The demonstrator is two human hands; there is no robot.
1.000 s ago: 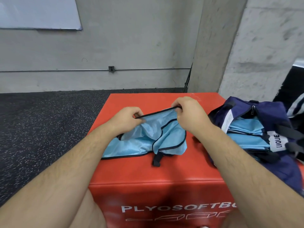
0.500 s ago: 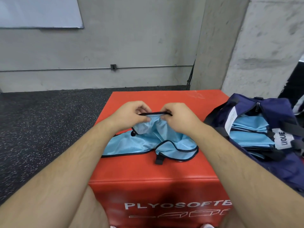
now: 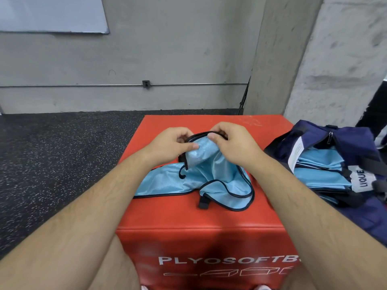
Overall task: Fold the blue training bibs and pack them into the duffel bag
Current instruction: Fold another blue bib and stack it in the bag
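On my feed both hands sit at the centre of the frame, over the top of the red plyo box (image 3: 188, 218). My left hand (image 3: 169, 146) has its grip clamped on the blue bib (image 3: 217, 181), the thumb pressing the mesh against curled fingers just below the bib's black-trimmed edge. My right hand (image 3: 230, 143) is just to the right of it, and I cannot tell whether the two touch. Its grip is closed on that same black edge at its highest point, fingers curled over the trim. The pinched part of the bib is raised off the box. The rest drapes down and lies crumpled on the red top, spreading toward the lower left and lower right of centre. A short black strap tab (image 3: 202, 203) pokes out at its lower edge. At the right of the frame a navy duffel bag (image 3: 356, 143) lies open just beside the box, though I cannot tell what it rests on. Inside it is a stack of folded bibs (image 3: 320, 164), with a white label (image 3: 363, 181) at the opening. A whiteboard (image 3: 52, 13) hangs on the grey wall at upper left, and dark speckled floor (image 3: 62, 153) fills the left.
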